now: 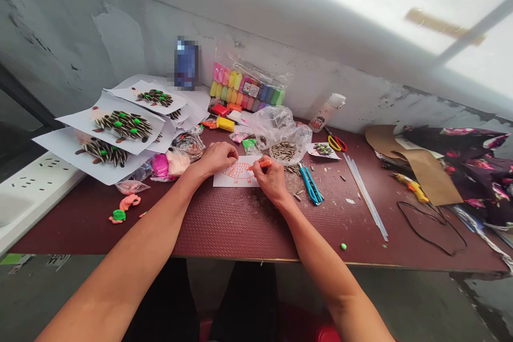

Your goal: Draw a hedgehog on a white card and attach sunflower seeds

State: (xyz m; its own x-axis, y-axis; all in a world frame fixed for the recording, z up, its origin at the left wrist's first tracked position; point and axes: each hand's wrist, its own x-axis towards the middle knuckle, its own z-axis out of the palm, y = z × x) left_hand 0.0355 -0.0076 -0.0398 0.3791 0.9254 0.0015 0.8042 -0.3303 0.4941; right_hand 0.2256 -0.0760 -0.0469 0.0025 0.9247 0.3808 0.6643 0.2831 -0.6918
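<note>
My right hand is closed around an orange marker, its tip at a small white sheet of paper. An orange line drawing of a rounded body with short marks inside and little feet covers the sheet. My left hand lies on the sheet's upper left edge, holding no tool, fingers loosely bent. Just beyond the right hand, striped sunflower seeds sit in a clear plastic bag. A blue utility knife lies right of that hand.
Stacked papers bearing seed hedgehogs lie at left, beside a white power strip. Behind are packs of coloured clay and a white bottle. Scissors, clear glue sticks and a yellow glue gun lie right.
</note>
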